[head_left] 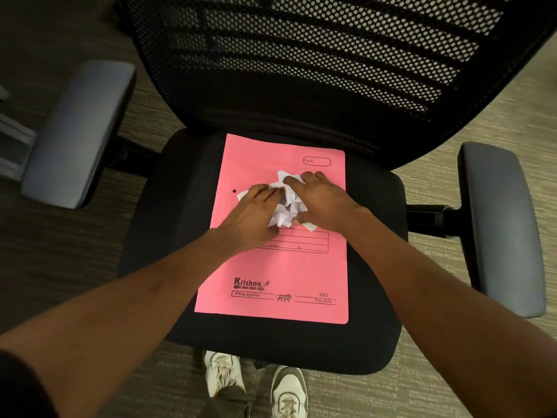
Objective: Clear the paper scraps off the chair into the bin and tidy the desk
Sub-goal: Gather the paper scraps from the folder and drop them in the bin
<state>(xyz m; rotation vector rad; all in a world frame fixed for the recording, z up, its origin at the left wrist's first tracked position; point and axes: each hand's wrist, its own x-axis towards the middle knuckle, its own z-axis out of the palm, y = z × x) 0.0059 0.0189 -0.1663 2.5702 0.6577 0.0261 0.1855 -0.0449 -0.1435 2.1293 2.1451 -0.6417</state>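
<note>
A black office chair [168, 236] stands in front of me with a pink file folder [280, 276] lying flat on its seat. On the folder's upper half lies a heap of crumpled white paper scraps [286, 206]. My left hand [253, 215] presses in on the heap from the left and my right hand [319, 203] from the right, fingers curled over the paper, bunching it between them. Some scrap edges stick out beside and below the hands.
The chair's mesh backrest [331, 64] rises just behind the folder. Grey armrests stand at the left [78, 131] and right [500, 224]. My two shoes [256, 384] are on the carpet below the seat's front edge. Pale papers [12, 140] show at the far left.
</note>
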